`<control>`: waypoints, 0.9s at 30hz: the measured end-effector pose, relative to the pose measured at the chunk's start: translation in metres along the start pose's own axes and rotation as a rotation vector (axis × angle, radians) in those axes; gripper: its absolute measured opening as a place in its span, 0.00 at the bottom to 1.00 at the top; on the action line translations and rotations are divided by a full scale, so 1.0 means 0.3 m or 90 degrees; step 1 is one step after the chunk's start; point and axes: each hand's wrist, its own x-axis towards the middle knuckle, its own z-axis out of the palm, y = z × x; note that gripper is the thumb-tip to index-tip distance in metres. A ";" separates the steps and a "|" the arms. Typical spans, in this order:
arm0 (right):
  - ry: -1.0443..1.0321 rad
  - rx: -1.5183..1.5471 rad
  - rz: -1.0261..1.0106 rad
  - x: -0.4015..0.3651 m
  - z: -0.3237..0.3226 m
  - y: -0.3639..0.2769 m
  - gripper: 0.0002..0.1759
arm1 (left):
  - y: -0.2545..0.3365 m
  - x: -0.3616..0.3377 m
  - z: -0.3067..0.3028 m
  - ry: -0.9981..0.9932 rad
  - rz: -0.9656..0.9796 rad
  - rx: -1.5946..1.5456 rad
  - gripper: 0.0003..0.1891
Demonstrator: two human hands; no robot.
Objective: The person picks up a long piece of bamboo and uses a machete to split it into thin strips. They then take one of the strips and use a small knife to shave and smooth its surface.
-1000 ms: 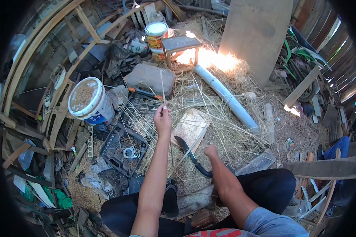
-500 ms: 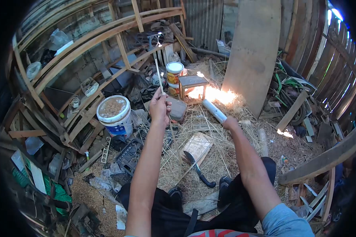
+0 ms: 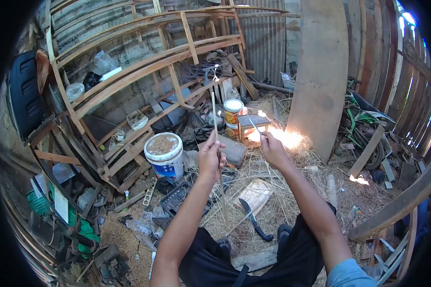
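My left hand (image 3: 209,157) is closed around a thin bamboo strip (image 3: 215,115), held nearly upright, its lower part reaching down towards the straw. In my right hand (image 3: 274,150) is a knife; its narrow, light blade (image 3: 255,124) points up and to the left, and the handle is hidden by my fingers. Knife and strip are apart. On the floor between my feet lies a curved blade (image 3: 246,206) with a dark handle (image 3: 263,233), partly over a wooden board (image 3: 259,187).
A white bucket (image 3: 164,168) stands at left, near a black crate (image 3: 184,197). Stacked paint cans (image 3: 233,106) and a small wooden stool (image 3: 250,120) are ahead, beside bright sunlit straw. A tall plywood panel (image 3: 316,81) leans behind. Slatted wooden frames (image 3: 134,71) line the left.
My right hand has moved up and inward; the blade now shows narrow rather than broad. My left hand still grips the strip. The whole view has shifted to the left.
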 end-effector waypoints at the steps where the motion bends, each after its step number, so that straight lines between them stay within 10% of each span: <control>1: -0.002 0.037 -0.006 0.018 -0.028 -0.093 0.14 | 0.003 -0.005 0.010 -0.015 0.005 0.005 0.26; 15: -0.203 0.221 0.026 -0.014 -0.032 -0.331 0.20 | -0.027 -0.060 -0.071 -0.074 -0.048 -0.075 0.23; 18: -0.149 0.132 -0.192 -0.010 0.016 -0.305 0.23 | -0.010 -0.061 -0.063 -0.054 -0.053 -0.079 0.19; 27: -0.260 0.093 -0.196 -0.035 0.086 -0.305 0.31 | -0.028 -0.020 -0.133 -0.037 -0.087 -0.081 0.22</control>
